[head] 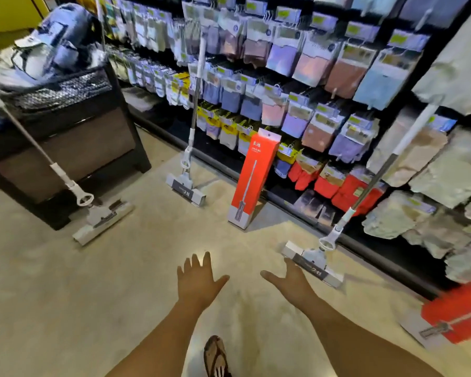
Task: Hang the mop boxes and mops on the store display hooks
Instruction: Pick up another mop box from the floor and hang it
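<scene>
A person looks down a store aisle with both bare arms stretched forward over a pale floor [65, 308]. The left hand [199, 278] is spread wide, palm down, holding nothing. The right hand [291, 281] is also spread and holding nothing, thumb pointing left, its fingers reaching toward the head of the nearest mop.

That nearest mop [314, 258] stands on the floor at right, its flat white head just beyond the right hand and its handle leaning up and right against the display wall [297, 63]. A second mop [186, 186] stands farther off, in the middle distance, with its handle rising almost upright against the same wall. A third mop [101, 219] rests on the floor at left, its handle slanting up and left toward a dark wire-topped bin [65, 137] that holds bags.

Between the second and nearest mops, a tall red mop box [252, 183] stands on end on the floor, leaning back against the base of the display. Another red mop box [457, 314] lies near the right edge, only partly in view.

The display wall runs along the right side from far to near, crowded with hanging packets of cloths in pink, blue, lilac, red and pale green. The image is somewhat blurred. A sandalled foot [215, 357] shows at the bottom centre.
</scene>
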Available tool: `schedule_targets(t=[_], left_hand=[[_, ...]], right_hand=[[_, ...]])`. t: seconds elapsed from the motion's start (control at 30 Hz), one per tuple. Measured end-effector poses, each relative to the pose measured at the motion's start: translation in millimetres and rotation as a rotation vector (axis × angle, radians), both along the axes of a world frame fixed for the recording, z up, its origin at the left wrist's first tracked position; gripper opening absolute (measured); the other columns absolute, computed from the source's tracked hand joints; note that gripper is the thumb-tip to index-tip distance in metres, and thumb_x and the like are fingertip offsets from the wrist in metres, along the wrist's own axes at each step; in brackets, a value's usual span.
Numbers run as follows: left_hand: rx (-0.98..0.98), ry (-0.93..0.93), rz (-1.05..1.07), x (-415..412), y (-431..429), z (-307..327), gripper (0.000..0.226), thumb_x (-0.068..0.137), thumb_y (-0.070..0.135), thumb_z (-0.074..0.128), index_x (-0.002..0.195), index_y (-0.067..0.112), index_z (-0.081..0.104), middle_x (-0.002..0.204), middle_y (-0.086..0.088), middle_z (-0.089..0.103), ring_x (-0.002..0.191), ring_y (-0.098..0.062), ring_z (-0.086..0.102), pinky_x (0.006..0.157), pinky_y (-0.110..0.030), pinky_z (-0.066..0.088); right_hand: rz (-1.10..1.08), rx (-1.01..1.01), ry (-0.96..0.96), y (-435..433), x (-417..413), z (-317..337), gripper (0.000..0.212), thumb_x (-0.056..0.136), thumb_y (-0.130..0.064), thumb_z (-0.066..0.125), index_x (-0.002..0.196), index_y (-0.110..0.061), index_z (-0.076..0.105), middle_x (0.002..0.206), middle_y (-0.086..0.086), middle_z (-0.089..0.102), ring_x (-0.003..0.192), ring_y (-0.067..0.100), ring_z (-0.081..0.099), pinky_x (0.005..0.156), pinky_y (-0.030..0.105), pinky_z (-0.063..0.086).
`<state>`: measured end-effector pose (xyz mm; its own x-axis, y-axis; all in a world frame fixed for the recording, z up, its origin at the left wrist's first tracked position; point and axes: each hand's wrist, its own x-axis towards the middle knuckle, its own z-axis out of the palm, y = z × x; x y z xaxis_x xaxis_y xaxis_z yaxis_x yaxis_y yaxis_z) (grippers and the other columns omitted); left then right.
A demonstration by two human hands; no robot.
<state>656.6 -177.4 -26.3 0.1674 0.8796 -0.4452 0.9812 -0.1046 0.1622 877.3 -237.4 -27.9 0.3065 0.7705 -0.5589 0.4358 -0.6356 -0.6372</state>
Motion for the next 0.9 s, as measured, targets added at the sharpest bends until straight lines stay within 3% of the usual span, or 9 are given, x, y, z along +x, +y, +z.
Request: schedule_targets(t=[0.3, 0.53, 0.7, 0.9], left_hand=[[-0.037, 0.046, -0.074, 11, 109, -10, 0.087, 0.091, 0.070, 0.035, 0.156, 0.018, 0.008, 0.161, -0.015, 0.017, 0.147, -0.034, 0.017, 0.119, -0.049, 0.016], [-0.058, 0.019, -0.107, 65, 193, -33, 0.088, 0.089, 0.072, 0.034, 0.156, 0.020, 0.008, 0.162, -0.013, 0.017, 0.148, -0.033, 0.016, 0.119, -0.049, 0.015], [-0.113, 0.063, -0.084, 99, 283, -57, 0.089, 0.089, 0.074, 0.032, 0.156, 0.022, 0.005, 0.163, -0.013, 0.013, 0.149, -0.033, 0.015, 0.119, -0.048, 0.015], [-0.159, 0.152, -0.106, 153, 413, -59, 0.091, 0.088, 0.074, 0.035, 0.156, 0.024, 0.001, 0.162, -0.017, 0.012, 0.148, -0.036, 0.014, 0.119, -0.049, 0.015]], right_hand=[[-0.017, -0.036, 0.028, 85, -7, -11, 0.100, 0.081, -0.065, 0.064, 0.155, -0.019, 0.016, 0.159, 0.008, 0.023, 0.146, 0.028, 0.025, 0.116, 0.041, 0.029], [-0.127, -0.068, -0.004, 146, 53, -36, 0.101, 0.075, -0.071, 0.063, 0.153, -0.020, 0.024, 0.153, 0.009, 0.037, 0.139, 0.028, 0.038, 0.114, 0.044, 0.034], [-0.156, -0.081, 0.056, 251, 90, -52, 0.097, 0.081, -0.065, 0.062, 0.153, -0.015, 0.021, 0.153, 0.013, 0.034, 0.139, 0.030, 0.037, 0.113, 0.039, 0.033], [-0.194, -0.062, 0.141, 381, 149, -64, 0.087, 0.087, -0.052, 0.064, 0.153, -0.016, 0.020, 0.150, 0.012, 0.036, 0.137, 0.029, 0.038, 0.099, 0.034, 0.041]])
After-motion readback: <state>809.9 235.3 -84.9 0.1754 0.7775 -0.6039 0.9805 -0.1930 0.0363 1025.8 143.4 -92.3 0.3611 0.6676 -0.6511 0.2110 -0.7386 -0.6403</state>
